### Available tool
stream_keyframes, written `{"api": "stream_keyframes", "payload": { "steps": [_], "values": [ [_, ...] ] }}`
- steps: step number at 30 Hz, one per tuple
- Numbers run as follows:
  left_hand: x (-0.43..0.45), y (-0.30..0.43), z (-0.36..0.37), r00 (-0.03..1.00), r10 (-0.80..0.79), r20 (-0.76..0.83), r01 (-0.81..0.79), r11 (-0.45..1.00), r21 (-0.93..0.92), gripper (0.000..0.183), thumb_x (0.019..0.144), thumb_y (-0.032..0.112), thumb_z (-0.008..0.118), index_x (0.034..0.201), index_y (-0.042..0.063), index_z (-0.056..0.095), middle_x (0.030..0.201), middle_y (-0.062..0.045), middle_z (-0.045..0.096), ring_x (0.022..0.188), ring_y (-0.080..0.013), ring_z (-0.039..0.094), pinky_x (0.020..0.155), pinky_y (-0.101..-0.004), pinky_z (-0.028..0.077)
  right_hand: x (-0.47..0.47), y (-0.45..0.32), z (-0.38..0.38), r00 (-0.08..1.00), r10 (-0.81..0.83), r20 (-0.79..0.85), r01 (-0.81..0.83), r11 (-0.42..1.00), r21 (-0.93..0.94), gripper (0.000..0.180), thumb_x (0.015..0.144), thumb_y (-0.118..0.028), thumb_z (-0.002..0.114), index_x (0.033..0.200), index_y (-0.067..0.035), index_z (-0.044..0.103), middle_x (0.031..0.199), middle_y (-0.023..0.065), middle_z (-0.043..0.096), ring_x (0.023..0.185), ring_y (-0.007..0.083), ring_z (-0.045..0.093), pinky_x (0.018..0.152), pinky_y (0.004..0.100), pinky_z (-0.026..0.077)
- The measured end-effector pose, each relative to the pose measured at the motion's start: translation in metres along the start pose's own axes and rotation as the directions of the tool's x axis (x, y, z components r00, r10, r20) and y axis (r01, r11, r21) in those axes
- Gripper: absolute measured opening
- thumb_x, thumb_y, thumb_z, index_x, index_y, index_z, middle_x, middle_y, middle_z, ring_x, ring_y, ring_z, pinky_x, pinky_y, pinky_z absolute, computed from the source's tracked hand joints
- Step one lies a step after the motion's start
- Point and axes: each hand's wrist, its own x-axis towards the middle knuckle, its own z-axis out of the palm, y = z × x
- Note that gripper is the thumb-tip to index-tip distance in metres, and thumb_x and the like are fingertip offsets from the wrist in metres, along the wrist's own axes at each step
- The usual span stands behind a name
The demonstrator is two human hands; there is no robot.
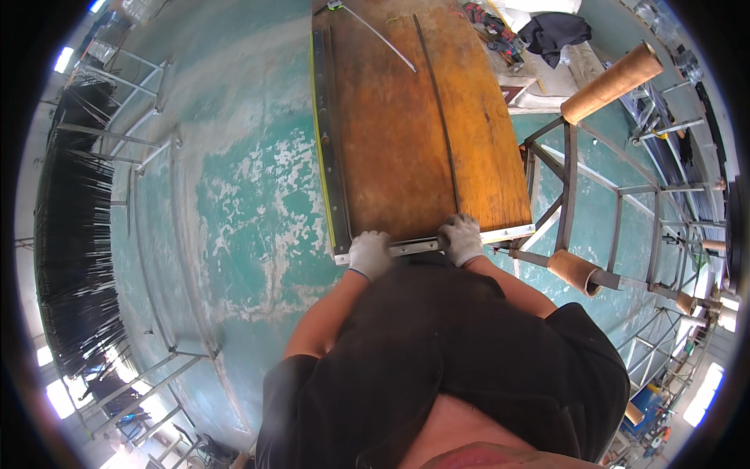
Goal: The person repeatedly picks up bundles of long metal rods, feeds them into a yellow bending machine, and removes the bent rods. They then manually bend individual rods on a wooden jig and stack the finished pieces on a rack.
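Note:
A worn wooden workbench top (pixel 392 135) lies before me. On it are two long, thin dark strips (pixel 436 105), one near the left side and one right of the middle. A dark piece also spans the near edge between my hands; whether all three join is hidden. My left hand (pixel 370 253), in a whitish work glove, has its fingers curled over the near end of the left strip. My right hand (pixel 461 239), gloved alike, grips the near end of the right strip. Both hands rest at the screwed metal edging (pixel 410 249) of the bench.
A tape measure (pixel 334 4) lies at the far end, its blade (pixel 381 38) drawn out. A dark rail (pixel 328 135) lines the bench's left side. Power tools (pixel 495 32) and dark cloth (pixel 555 34) lie beyond. Right stands a metal rack with cardboard tubes (pixel 612 82); left, racked black strips (pixel 76 234).

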Motion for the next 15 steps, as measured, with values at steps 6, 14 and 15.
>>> {"api": "stream_keyframes", "payload": {
  "steps": [6,14,15],
  "values": [
    [-0.008,-0.011,0.01,1.0,0.008,-0.018,-0.009,0.999,-0.044,0.024,0.086,0.017,0.073,0.11,0.014,0.077,0.107,-0.013,0.074,0.108,-0.0344,0.069,0.097,-0.0479,0.056,0.009,0.003,0.012,0.965,-0.151,0.214,0.163,0.986,-0.04,0.027,0.087,-0.041,0.078,0.102,-0.019,0.079,0.106,0.005,0.072,0.112,0.0275,0.065,0.098,0.0459,0.05],
    [-0.01,-0.02,0.012,0.997,0.062,-0.035,-0.066,0.991,-0.119,0.025,0.087,0.011,0.064,0.109,0.01,0.077,0.108,-0.014,0.074,0.11,-0.0354,0.068,0.097,-0.0491,0.056,0.006,0.005,0.027,0.979,-0.158,0.133,0.169,0.983,-0.073,0.02,0.086,-0.036,0.075,0.1,-0.022,0.079,0.102,0.0047,0.073,0.107,0.0273,0.067,0.093,0.0448,0.052],
    [-0.01,-0.022,0.012,0.997,0.064,-0.035,-0.068,0.99,-0.124,0.025,0.087,0.01,0.064,0.109,0.011,0.077,0.108,-0.014,0.074,0.11,-0.0352,0.069,0.097,-0.0488,0.056,0.006,0.005,0.028,0.979,-0.154,0.132,0.165,0.983,-0.081,0.02,0.086,-0.036,0.075,0.101,-0.022,0.079,0.102,0.0046,0.073,0.107,0.0272,0.067,0.093,0.0448,0.052]
  ]
}}
